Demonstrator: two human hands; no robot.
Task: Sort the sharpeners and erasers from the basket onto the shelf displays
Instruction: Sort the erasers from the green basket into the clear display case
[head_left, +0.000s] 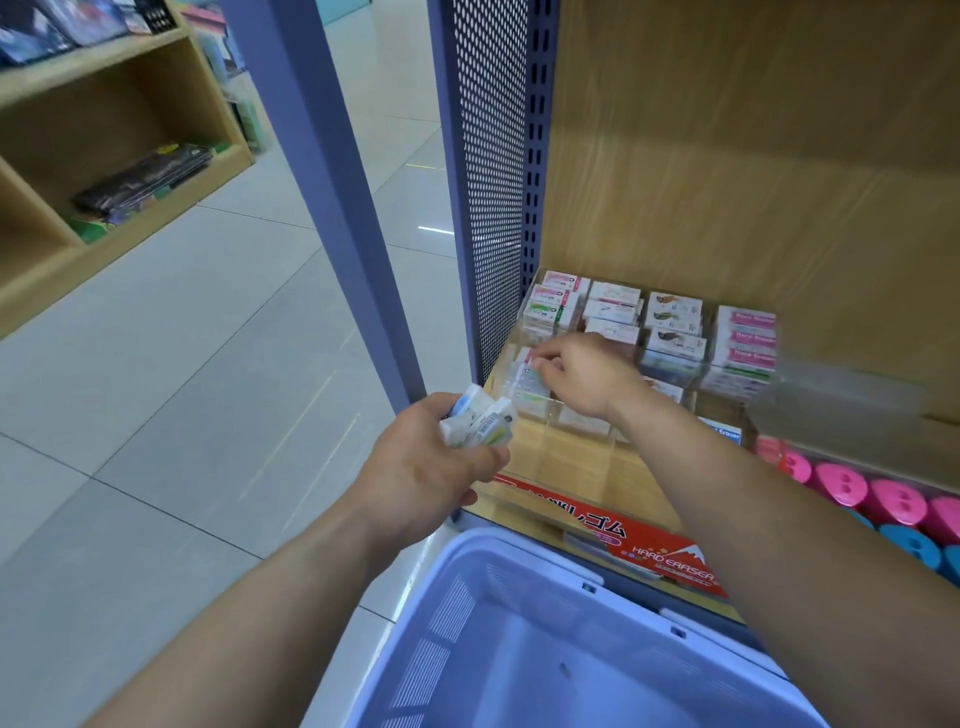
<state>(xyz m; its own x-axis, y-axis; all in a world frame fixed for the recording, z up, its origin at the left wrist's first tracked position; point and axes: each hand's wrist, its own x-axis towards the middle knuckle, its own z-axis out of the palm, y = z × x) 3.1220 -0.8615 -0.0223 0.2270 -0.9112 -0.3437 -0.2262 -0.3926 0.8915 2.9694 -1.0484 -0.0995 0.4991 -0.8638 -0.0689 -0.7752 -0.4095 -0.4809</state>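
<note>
In the head view, the left hand (431, 467) is clenched around a bundle of small white wrapped erasers (480, 423). It holds them in the air just off the shelf's left corner, above the far rim of the pale blue slotted plastic basket (519, 597). The right hand (584, 376) reaches into the clear acrylic tiered display (566, 452) on the light wooden shelf (727, 156). Its curled fingertips pinch a small white packaged eraser (530, 374) in a compartment at the display's left end, just beside the perforated blue-grey metal side panel (493, 182). Behind that hand, rows of white boxed erasers (670, 325) fill the rear compartments, some with pink labels. A red paper label strip (649, 545) reading "HARD ERASER" runs along the shelf's front edge, next to the basket. To the right of the display lie round pink and blue capped pieces (883, 499), each with two holes on top. Across the pale tiled floor (182, 364) stands a second wooden shelf unit (78, 93) holding dark flat packets (140, 182).
</note>
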